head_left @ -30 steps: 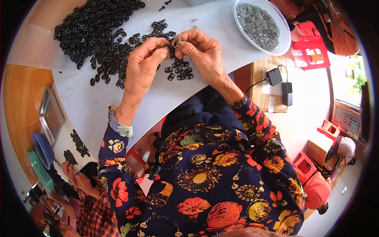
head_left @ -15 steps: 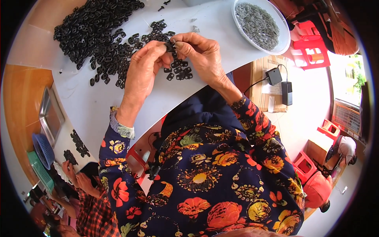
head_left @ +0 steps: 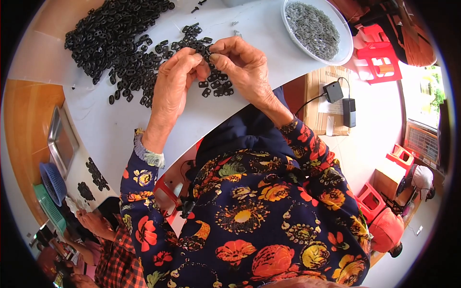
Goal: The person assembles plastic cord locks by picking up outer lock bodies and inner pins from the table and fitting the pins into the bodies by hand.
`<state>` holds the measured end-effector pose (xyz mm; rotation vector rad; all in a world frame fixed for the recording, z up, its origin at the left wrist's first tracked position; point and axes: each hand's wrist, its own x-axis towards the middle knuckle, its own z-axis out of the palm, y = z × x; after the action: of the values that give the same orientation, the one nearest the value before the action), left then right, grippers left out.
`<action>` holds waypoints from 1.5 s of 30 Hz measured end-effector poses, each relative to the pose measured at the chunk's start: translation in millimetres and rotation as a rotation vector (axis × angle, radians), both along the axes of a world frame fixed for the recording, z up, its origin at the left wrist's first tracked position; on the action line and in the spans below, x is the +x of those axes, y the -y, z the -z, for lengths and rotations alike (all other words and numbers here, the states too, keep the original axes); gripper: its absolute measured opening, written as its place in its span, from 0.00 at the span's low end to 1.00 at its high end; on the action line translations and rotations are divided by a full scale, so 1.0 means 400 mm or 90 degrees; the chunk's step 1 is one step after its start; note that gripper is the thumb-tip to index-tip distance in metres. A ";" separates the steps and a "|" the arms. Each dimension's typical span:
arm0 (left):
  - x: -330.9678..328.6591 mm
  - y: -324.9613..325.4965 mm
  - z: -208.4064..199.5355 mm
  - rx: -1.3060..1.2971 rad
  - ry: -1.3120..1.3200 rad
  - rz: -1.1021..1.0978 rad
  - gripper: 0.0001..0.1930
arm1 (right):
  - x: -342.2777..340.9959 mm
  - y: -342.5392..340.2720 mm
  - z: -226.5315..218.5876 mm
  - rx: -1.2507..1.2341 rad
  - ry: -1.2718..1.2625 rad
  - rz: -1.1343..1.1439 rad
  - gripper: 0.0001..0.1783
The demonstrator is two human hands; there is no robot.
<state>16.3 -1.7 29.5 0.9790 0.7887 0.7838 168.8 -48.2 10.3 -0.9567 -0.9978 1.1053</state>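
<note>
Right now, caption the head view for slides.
Left hand beside right hand, over small black parts on a white table.

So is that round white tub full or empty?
Not empty: small greyish pieces cover most of the inside of the round white tub. I can't tell how deep they go.

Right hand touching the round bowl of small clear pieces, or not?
Apart. The head view shows a strip of pale tabletop between the right hand and the bowl.
</note>
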 end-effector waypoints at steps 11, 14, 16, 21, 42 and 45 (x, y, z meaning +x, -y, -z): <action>-0.013 -0.030 -0.004 0.150 -0.195 0.023 0.10 | 0.000 -0.001 0.008 0.011 0.020 -0.039 0.10; -0.011 -0.033 -0.036 0.198 -0.288 0.066 0.10 | -0.002 0.001 0.002 0.014 0.027 -0.046 0.09; -0.021 -0.047 -0.035 0.223 -0.305 0.097 0.10 | -0.002 0.003 -0.004 0.013 0.027 -0.051 0.10; -0.025 -0.062 -0.043 0.288 -0.363 0.167 0.09 | -0.002 0.000 0.002 0.025 0.035 -0.054 0.13; 0.002 0.000 0.007 0.413 -0.283 -0.001 0.09 | -0.010 0.004 -0.012 0.035 0.060 0.002 0.13; 0.005 0.004 0.010 0.412 -0.269 -0.013 0.09 | -0.012 0.006 -0.020 0.034 0.046 -0.020 0.13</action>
<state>18.5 -3.2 25.5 1.7585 0.9251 0.8819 164.0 -50.8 18.4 -0.9458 -1.0999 1.0705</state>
